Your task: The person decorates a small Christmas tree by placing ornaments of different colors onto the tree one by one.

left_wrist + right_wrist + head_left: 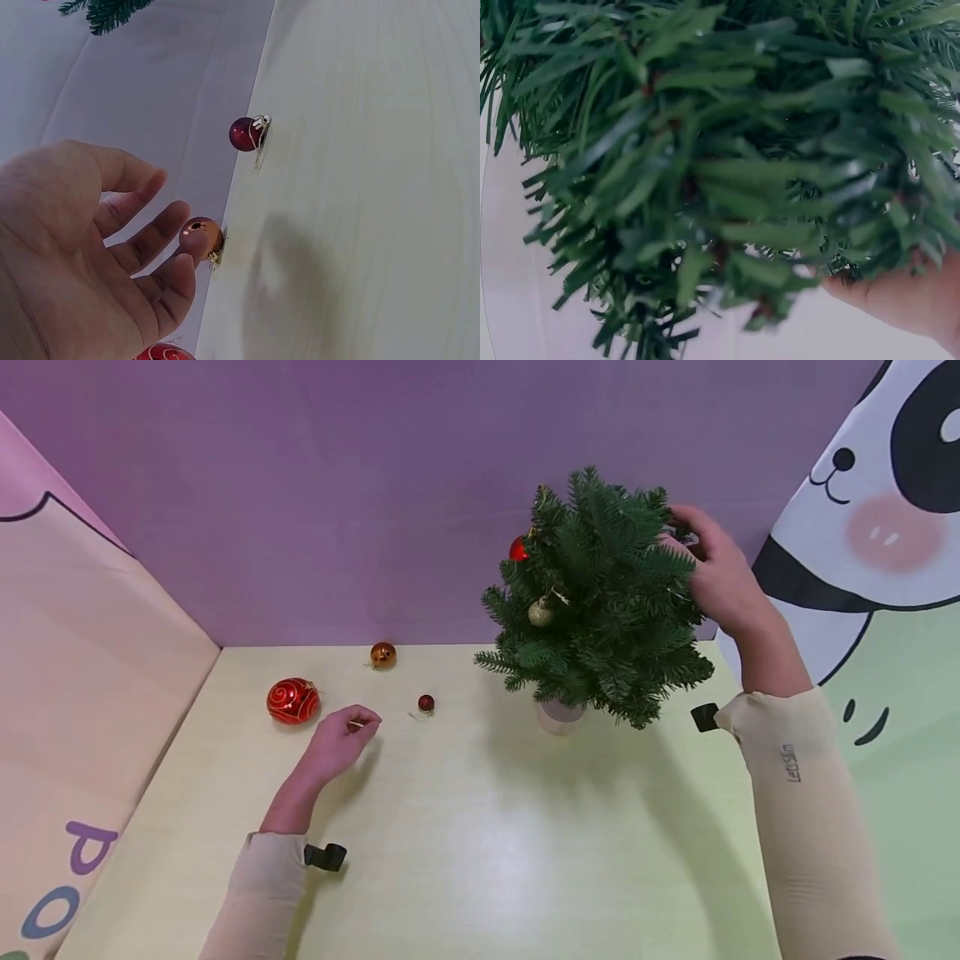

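A small green artificial Christmas tree [600,577] stands in a pale pot [560,717]. On its left side hang a red bauble [519,548] and a gold glitter bauble [540,612]. My right hand [723,572] grips a branch at the tree's upper right, its thumb and fingers curled around the greenery; needles hide the fingertips. Over the table at left, my left hand [343,745] hovers with loosely bent fingers and nothing in them. Close to it lie a large red bauble with swirls [292,701], an orange-gold bauble [383,655] and a small dark red bauble [241,134].
The pale wooden table [480,860] meets a purple backdrop [337,510] behind the tree. A printed panda panel [892,535] rises close beside my right forearm. Another printed panel [90,677] borders the table's left edge.
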Demonstrator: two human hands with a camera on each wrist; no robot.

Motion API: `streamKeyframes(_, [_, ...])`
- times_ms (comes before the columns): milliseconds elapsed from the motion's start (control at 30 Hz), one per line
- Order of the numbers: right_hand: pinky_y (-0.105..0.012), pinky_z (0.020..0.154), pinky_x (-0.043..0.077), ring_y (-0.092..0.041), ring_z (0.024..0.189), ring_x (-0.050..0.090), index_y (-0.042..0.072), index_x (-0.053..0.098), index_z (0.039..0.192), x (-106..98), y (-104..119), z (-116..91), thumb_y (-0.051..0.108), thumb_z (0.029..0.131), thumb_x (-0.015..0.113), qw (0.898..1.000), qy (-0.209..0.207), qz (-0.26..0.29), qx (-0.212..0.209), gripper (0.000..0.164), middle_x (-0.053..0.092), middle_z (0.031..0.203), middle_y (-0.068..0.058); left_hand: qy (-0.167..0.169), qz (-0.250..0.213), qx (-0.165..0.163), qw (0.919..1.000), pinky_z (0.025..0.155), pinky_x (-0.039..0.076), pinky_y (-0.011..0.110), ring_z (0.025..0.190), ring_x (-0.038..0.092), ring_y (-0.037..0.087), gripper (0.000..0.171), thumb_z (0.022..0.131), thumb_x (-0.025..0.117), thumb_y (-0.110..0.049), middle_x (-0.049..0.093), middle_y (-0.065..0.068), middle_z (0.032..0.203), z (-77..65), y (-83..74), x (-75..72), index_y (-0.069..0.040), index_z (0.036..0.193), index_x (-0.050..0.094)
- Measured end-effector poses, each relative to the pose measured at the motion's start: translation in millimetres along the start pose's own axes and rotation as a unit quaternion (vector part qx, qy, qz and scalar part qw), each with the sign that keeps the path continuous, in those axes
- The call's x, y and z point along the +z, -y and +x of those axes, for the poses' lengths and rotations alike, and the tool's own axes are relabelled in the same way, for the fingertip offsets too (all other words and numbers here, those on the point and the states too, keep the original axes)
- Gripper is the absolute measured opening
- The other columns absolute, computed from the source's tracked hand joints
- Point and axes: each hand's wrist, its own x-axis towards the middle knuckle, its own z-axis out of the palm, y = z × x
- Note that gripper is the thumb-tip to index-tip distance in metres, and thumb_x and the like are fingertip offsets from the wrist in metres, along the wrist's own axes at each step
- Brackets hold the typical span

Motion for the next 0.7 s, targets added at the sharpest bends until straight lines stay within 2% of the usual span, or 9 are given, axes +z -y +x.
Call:
streamKeyframes(200, [-0.057,0.102,0.027,-0.038,0.133,0.034,0.015,0.028,0.153,-1.3,4.1,-8.1,0.046,0.102,0.040,0.999,-0.011,-0.029,0.018,0.061,0.027,0.153,-0.012,0.003,-0.004,-0.002,1.0000,0.076,0.047,0.037,0.094,0.057,0.028,0.023,0.100,0.052,-0.012,0.064,0.015,0.109,0.2,-0.9,-0.9,0.002,0.113,0.064])
streamKeyframes(400, [-0.054,0.096,0.033,-0.039,0.122,0.043,0.010,0.036,0.148,1.6,3.1,-16.6,0.041,0.101,0.046,0.998,-0.023,-0.052,-0.004,0.057,0.031,0.149,-0.014,0.007,-0.005,-0.012,0.9999,0.075,0.048,0.034,0.096,0.058,0.029,0.023,0.100,0.052,-0.013,0.064,0.016,0.110,-1.2,3.0,-4.2,0.003,0.112,0.064])
streamKeyframes(700, [-0.034,0.084,0.038,-0.037,0.112,0.050,0.009,0.044,0.144,1.9,-0.7,-28.1,0.035,0.099,0.049,0.996,-0.037,-0.069,-0.040,0.052,0.041,0.139,-0.014,0.022,-0.011,-0.027,0.9993,0.074,0.048,0.034,0.097,0.057,0.029,0.025,0.101,0.051,-0.015,0.063,0.016,0.111,-2.9,4.2,-1.9,0.001,0.115,0.063])
